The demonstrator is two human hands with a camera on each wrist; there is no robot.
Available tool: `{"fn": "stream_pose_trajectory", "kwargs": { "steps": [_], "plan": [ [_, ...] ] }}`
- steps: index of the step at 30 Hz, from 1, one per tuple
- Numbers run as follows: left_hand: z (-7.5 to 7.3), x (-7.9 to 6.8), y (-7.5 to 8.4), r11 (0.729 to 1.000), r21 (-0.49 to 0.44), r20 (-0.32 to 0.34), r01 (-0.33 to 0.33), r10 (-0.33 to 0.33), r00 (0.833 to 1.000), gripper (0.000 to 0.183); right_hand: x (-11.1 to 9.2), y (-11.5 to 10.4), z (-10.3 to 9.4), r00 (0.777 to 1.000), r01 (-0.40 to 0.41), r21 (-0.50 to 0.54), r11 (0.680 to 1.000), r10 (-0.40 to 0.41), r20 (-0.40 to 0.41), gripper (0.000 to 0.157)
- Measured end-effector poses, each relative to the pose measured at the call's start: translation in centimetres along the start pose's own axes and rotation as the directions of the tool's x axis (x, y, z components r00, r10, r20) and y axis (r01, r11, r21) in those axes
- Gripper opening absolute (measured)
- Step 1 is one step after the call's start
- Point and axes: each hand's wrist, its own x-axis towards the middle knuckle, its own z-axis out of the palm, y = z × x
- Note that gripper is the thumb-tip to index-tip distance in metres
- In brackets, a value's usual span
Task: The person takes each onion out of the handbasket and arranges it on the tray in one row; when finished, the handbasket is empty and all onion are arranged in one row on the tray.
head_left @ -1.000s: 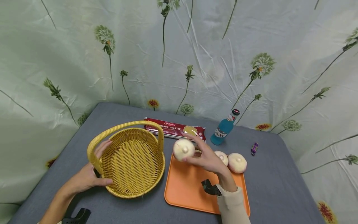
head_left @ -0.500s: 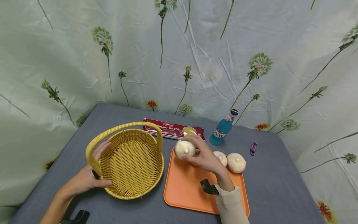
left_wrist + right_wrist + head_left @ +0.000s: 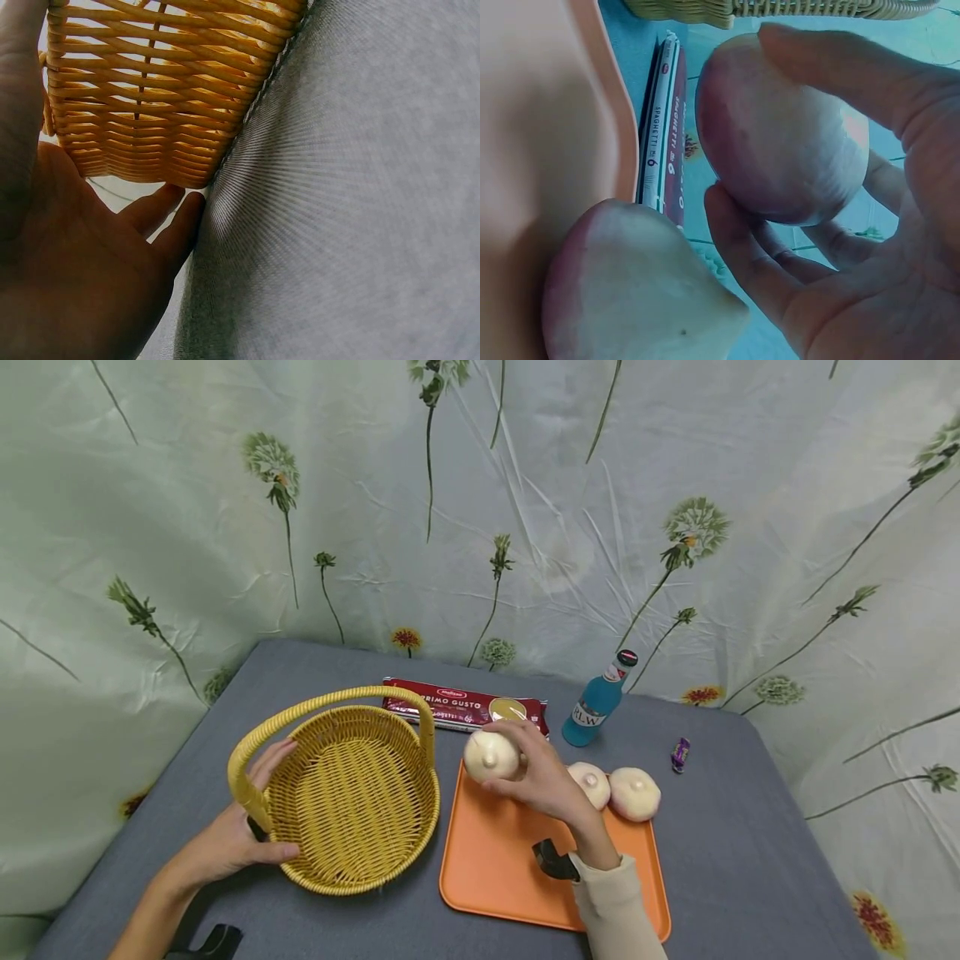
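Note:
My right hand (image 3: 542,777) holds a white turnip (image 3: 491,756) with a purple flush over the tray's far left corner. In the right wrist view, thumb and fingers grip that turnip (image 3: 780,135) from opposite sides. Two more turnips, one nearer (image 3: 590,786) and one farther right (image 3: 635,794), sit along the right part of the orange tray (image 3: 510,877). At the left, my left hand (image 3: 236,835) holds the side of a yellow wicker basket (image 3: 431,827), its thumb at the near rim and fingers by the handle. Nothing lies inside the basket.
Behind basket and tray lies a red spaghetti pack (image 3: 465,708). To its right stands a blue bottle (image 3: 594,706) with a dark cap. A small purple wrapped candy (image 3: 680,755) lies farther right. A flower-print curtain (image 3: 480,527) hangs behind the grey table (image 3: 750,860).
My right fingers have come down closer around the held turnip, which has shifted only slightly. The left hand and basket stay where they were; the head view has drifted a little.

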Motion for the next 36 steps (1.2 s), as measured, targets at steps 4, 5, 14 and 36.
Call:
{"fn": "stream_pose_trajectory", "kwargs": {
  "steps": [4, 5, 14, 36],
  "plan": [
    [0.0, 0.1, -0.1, 1.0, 0.009, 0.001, -0.016, 0.016, 1.0, 0.122, 0.1, 0.1, 0.1, 1.0, -0.011, -0.036, 0.999, 0.011, -0.023, 0.069],
    [0.0, 0.1, -0.2, 1.0, 0.009, 0.003, -0.016, 0.016, 1.0, 0.122, 0.1, 0.1, 0.1, 1.0, -0.014, -0.05, 0.999, 0.012, -0.029, 0.069],
    [0.0, 0.1, -0.2, 1.0, 0.005, 0.004, -0.015, 0.015, 1.0, 0.123, 0.1, 0.4, 0.0, 0.999, 0.015, -0.143, 0.99, -0.02, -0.031, 0.067],
    [-0.1, 0.0, -0.1, 1.0, -0.013, 0.01, 0.008, -0.008, 1.0, 0.119, 0.4, 1.1, 1.1, 0.999, -0.015, -0.211, 0.977, 0.022, 0.031, 0.068]
  ]
}}
